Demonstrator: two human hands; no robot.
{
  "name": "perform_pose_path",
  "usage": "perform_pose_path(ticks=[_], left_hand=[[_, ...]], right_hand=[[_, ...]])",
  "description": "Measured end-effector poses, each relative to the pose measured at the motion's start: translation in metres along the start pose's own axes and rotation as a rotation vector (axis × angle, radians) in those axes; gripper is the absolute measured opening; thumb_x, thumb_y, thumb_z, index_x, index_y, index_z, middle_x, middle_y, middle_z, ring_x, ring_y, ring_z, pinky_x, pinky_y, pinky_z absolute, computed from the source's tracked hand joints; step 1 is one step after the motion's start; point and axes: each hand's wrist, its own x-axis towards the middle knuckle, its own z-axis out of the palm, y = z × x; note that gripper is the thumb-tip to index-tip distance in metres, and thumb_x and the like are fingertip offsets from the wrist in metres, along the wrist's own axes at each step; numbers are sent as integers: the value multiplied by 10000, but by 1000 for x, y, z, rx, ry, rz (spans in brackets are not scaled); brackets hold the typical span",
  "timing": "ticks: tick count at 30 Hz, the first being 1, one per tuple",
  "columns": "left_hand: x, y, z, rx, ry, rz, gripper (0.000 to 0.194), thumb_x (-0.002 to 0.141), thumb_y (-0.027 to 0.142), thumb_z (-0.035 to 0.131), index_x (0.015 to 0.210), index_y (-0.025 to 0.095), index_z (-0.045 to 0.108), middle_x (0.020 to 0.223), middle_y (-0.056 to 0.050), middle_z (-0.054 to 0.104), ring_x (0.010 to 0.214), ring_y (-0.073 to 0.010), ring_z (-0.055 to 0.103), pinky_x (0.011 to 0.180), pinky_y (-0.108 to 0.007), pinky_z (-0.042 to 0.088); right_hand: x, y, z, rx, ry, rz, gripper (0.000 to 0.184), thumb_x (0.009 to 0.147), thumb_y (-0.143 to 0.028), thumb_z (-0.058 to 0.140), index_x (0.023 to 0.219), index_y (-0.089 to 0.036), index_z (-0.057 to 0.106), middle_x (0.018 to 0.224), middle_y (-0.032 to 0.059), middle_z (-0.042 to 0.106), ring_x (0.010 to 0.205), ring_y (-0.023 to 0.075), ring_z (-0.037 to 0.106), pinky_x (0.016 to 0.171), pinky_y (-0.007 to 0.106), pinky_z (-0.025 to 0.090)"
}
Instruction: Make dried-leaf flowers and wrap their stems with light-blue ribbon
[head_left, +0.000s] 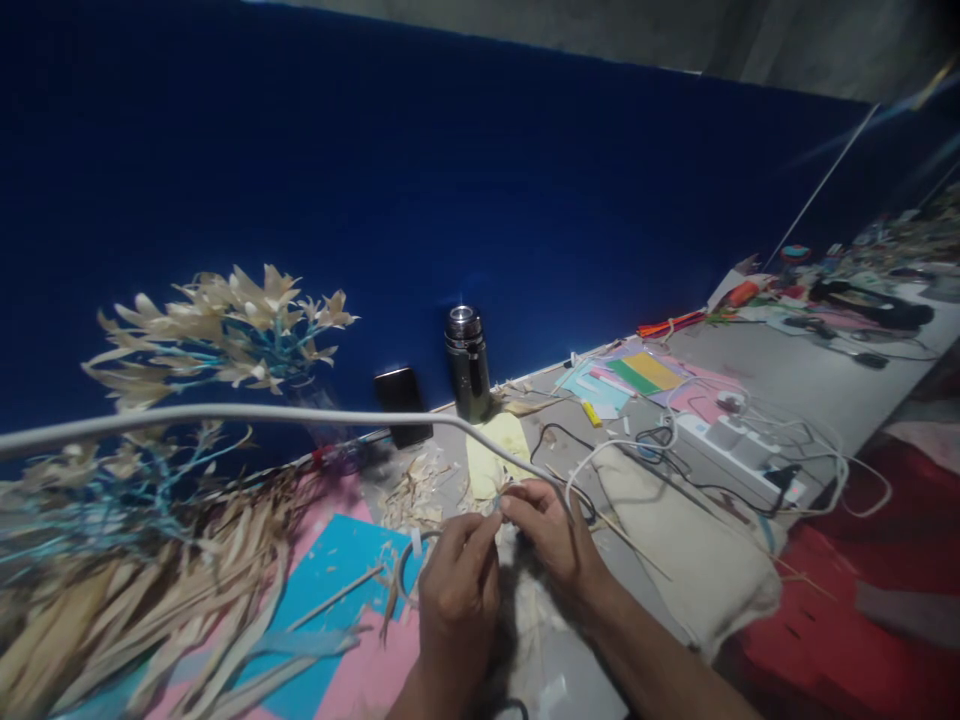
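Observation:
My left hand (459,580) and my right hand (549,528) meet over the table, fingertips almost touching. Each is closed in a pinch. Something tiny and bluish shows between the fingertips, too small to name. Just beyond the fingers lies a yellow paper (495,450). Pale husk scraps (416,490) are scattered to the left of it. Beside my left hand are a blue sheet (341,560) and a thin stick (337,597). A folded cream cloth (675,545) lies to the right of my right hand.
A dark thermos (468,370) and a phone (403,405) stand against the blue wall (450,180). Dried-husk flowers (225,325) and husk strips (165,600) fill the left. A power strip (739,455) with tangled cables sits right. A white cable (300,415) crosses the view.

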Motion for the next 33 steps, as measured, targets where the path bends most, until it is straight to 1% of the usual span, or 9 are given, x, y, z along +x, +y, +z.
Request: perform_pose_path(ticks=[3,6,9,13,18,21,25,29,33], left_hand=[[4,6,0,-139,7,-154,245,911,83,613,1024,216,785,914,-69,733,836,-185,712,726,-250,564],[10,11,-3,-341,27,-577,122,910,249,663,855,206,763,849,-60,741,786,-192,695,663,-247,544],[15,10,-5,-546,-8,-988,220,812,388,767,769,174,741,712,-39,709,630,-168,621,564,-239,486],[16,7,-2,-761,-40,-1240,331,633,410,896,704,147,708,609,-5,656,518,-118,538,506,-212,407],[16,8,0,-1003,63,-1356,341,648,390,889,727,174,638,565,3,651,495,-132,585,517,-218,454],[17,8,-2,-1097,75,-1380,329,652,346,895,724,173,625,560,5,648,485,-116,575,505,-202,461],[18,7,-3,-1120,115,-1391,324,654,318,899,728,170,621,575,10,642,495,-105,563,507,-197,477],[18,7,-2,-1126,110,-1384,312,666,309,891,723,173,616,566,12,629,496,-110,555,497,-201,470],[19,6,-3,-1165,123,-1381,306,663,290,898,715,169,622,564,15,612,505,-109,546,495,-202,468]], right_hand=[[-2,-7,2,-17,1,-1,217,763,-369,718,721,-158,689,660,-9,608,645,145,515,653,268,411],[-3,-10,2,-70,-23,-6,221,765,-367,682,684,-161,674,633,-11,596,626,140,498,632,263,408],[-4,-8,4,-125,-34,-21,212,787,-352,653,676,-171,657,623,-14,580,620,140,486,594,253,403],[-6,-4,10,-244,26,-152,177,796,-304,661,668,-183,654,638,-14,586,608,140,525,573,240,430],[-12,-7,12,-129,-15,-69,227,835,-386,661,815,-175,741,756,40,700,595,180,639,519,268,493],[-12,-8,5,-45,-28,-22,248,824,-423,708,803,-177,728,694,29,690,574,178,625,515,269,478],[-8,-6,-4,-6,-69,-31,289,796,-426,770,707,-174,659,607,5,648,530,110,496,515,222,371],[-3,-3,-3,137,-101,110,336,791,-486,722,735,-161,657,537,-4,612,443,70,331,454,208,200],[-2,-2,-1,143,-121,161,267,738,-400,721,786,-138,712,513,-2,618,422,60,305,454,213,165]])
